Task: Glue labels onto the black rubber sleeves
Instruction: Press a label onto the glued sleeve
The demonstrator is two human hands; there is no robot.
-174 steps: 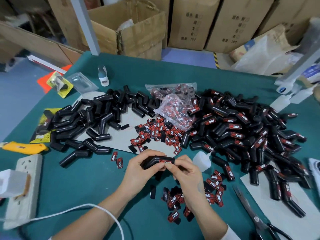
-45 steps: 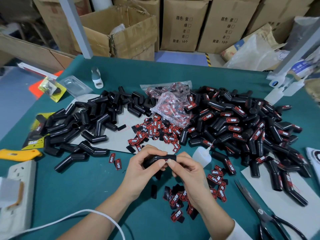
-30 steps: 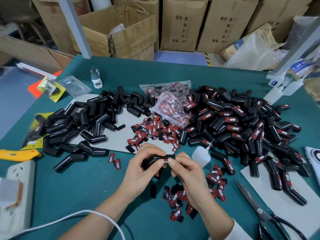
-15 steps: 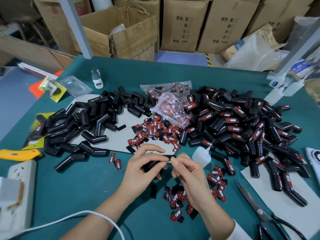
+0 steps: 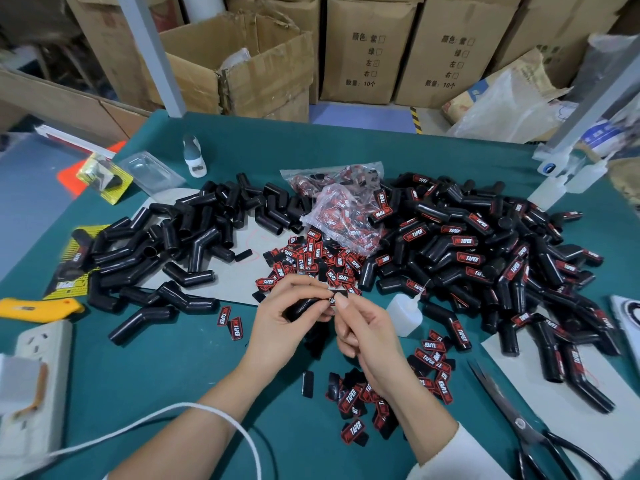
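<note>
Partly hidden by curled fingers, a black rubber sleeve (image 5: pixel 302 307) is held above the near middle of the green tabletop (image 5: pixel 166 368). It is gripped by the left hand (image 5: pixel 280 323), whose fingers are wrapped around it so that only a glossy dark stretch shows. At its right end a label (image 5: pixel 333 299) is pinched by the thumb and forefinger of the right hand (image 5: pixel 360 330); whether the label is fully seated on the sleeve cannot be told, since most of it is covered. The other right fingers are curled loosely beneath.

On the far left an unlabelled pile of sleeves (image 5: pixel 180 247) is seen, bent and plain black. On the far right a labelled pile (image 5: pixel 485 258) is seen, each piece marked with a red and black tag whose white lettering is blurred in places. Loose labels (image 5: pixel 311 261) are scattered just beyond the hands, and more labels (image 5: pixel 377 393) lie near the right wrist. A small glue bottle (image 5: pixel 405 313) lies just right of the hands. Scissors (image 5: pixel 519 420) are cut off at the near right edge.
</note>
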